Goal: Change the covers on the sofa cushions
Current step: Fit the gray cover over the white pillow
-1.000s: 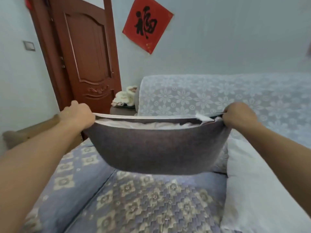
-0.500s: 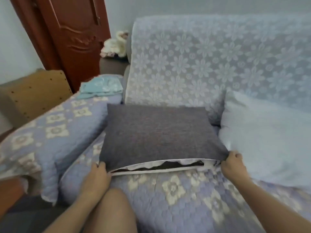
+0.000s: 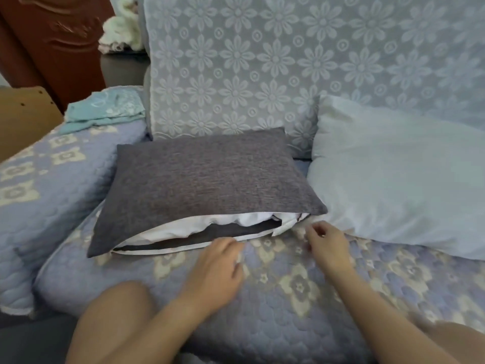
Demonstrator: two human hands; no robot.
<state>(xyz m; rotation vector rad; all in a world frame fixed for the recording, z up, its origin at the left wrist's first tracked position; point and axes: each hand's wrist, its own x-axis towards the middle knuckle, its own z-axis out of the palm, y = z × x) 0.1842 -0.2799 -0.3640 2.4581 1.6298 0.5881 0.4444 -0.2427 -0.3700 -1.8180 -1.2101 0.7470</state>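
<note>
On the sofa seat (image 3: 301, 306), the cushion's (image 3: 204, 177) open mouth runs left-right just beyond both loosely curled, empty hands; left hand (image 3: 216, 271) nearer than right hand (image 3: 328, 248).

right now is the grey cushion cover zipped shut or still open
Open. The grey cushion cover gapes along its near edge, with the white insert showing through.

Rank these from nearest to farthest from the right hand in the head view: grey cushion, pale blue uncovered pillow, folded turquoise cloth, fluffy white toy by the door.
From the right hand:
1. Grey fabric cushion, its open corner just left of the hand.
2. Pale blue uncovered pillow, just right; nearly as close.
3. Folded turquoise cloth, far left on the armrest.
4. Fluffy white toy, upper left by the door.
</note>
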